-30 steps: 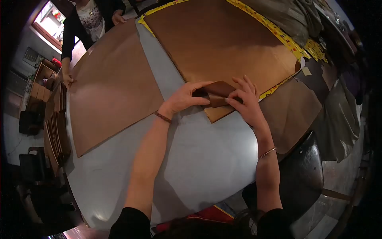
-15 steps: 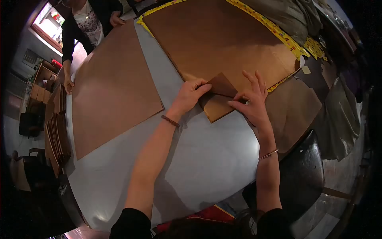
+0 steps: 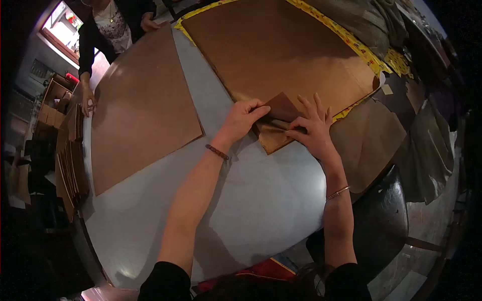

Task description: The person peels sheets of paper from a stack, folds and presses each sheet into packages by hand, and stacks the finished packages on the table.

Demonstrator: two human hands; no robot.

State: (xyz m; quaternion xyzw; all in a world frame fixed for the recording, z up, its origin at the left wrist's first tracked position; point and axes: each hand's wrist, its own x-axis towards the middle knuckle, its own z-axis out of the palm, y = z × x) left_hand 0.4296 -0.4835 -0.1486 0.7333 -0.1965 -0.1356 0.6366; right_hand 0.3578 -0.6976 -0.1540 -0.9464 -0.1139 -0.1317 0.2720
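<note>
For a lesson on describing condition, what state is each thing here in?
Left hand, closed on brown flap
Right hand, thumb and forefinger beside the flap, other fingers raised
Brown flap, turned up
Brown stack, flat on yellow wrapping
Yellow wrapping, open
Separate brown sheet, spread out on table
Grey cloth, creased

seven o'clock: left sleeve [image 3: 165, 282] is black, short | nine o'clock, near centre: dark brown beaded bracelet [image 3: 217, 152] rings left arm [image 3: 183, 215] | five o'clock: right sleeve [image 3: 346, 282] is also black | four o'clock: thin, shiny metal bangle [image 3: 337, 192] rings right arm [image 3: 338, 226]
</note>
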